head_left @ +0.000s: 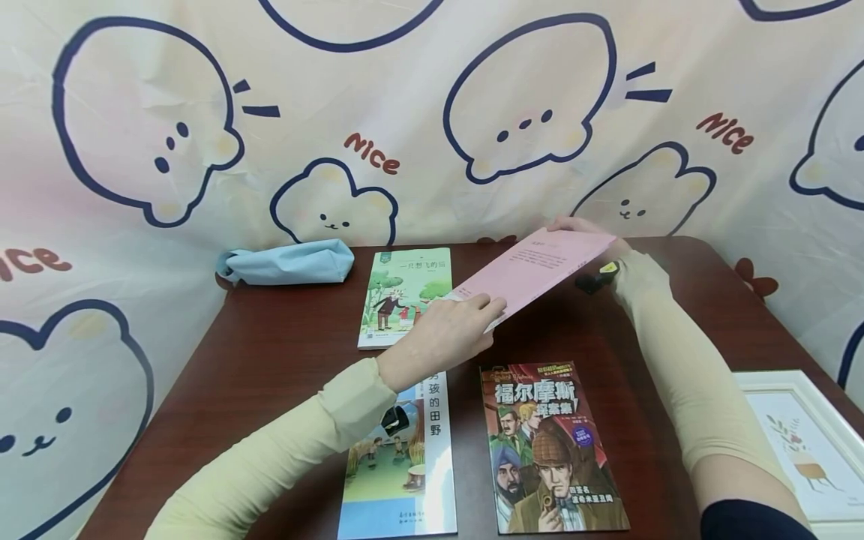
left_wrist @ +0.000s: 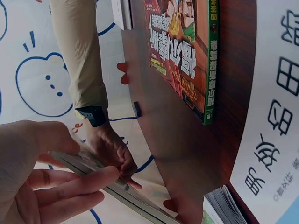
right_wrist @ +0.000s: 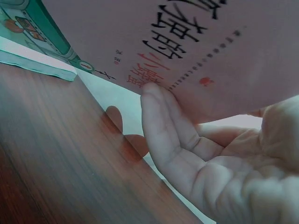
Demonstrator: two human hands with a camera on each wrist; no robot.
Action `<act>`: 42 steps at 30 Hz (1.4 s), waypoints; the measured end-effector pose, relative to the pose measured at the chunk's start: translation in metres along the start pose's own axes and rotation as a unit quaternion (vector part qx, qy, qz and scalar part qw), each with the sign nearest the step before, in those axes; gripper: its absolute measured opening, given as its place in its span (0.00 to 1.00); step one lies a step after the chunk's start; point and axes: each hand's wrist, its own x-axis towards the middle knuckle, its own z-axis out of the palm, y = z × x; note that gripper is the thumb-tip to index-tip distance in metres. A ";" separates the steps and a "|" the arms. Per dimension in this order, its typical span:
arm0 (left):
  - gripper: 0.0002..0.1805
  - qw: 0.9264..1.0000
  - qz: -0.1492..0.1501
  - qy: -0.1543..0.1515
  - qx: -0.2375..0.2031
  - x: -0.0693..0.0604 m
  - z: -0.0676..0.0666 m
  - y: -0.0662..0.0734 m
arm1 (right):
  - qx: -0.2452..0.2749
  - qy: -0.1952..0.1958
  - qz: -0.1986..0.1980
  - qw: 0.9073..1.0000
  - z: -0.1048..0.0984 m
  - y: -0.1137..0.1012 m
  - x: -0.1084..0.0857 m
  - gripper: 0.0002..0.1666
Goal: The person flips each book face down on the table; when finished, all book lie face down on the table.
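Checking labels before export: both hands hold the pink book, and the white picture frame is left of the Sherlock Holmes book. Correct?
No: the head view shows the white picture frame right of the Sherlock Holmes book. Left hand and right hand do hold the pink book.

Reading off covers now!
Spelling 的 on the pink book [right_wrist: 196, 60], 一只想飞的猫 on the far green book [head_left: 403, 294], 男孩的田野 near left on the blue-edged book [head_left: 435, 472], 福尔摩斯 near right on the detective book [head_left: 553, 448], red "Nice" across the backdrop [head_left: 418, 82].

pouch [head_left: 293, 264]: back left on table [head_left: 270, 337] | books [head_left: 553, 457]: middle | picture frame [head_left: 803, 442]: right
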 end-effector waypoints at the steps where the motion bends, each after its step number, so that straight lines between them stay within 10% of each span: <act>1: 0.11 1.000 0.001 0.002 -0.002 -0.001 0.000 0.000 | 0.018 0.012 0.009 1.000 0.008 0.001 -0.004 0.19; 5: 0.12 1.000 0.011 0.017 -0.006 -0.002 0.001 -0.001 | 0.002 0.083 0.007 0.996 0.049 0.011 -0.025 0.23; 18: 0.13 0.999 0.032 0.024 0.003 -0.006 0.002 -0.004 | -0.124 0.177 -0.012 0.976 0.035 0.012 -0.016 0.28; 36: 0.16 0.999 0.032 0.006 -0.007 -0.014 0.002 -0.019 | -0.245 0.121 0.025 0.962 0.024 -0.003 -0.007 0.29; 42: 0.17 1.000 0.028 0.008 0.012 -0.017 0.002 -0.026 | -0.313 0.191 0.003 0.931 0.031 -0.004 -0.012 0.31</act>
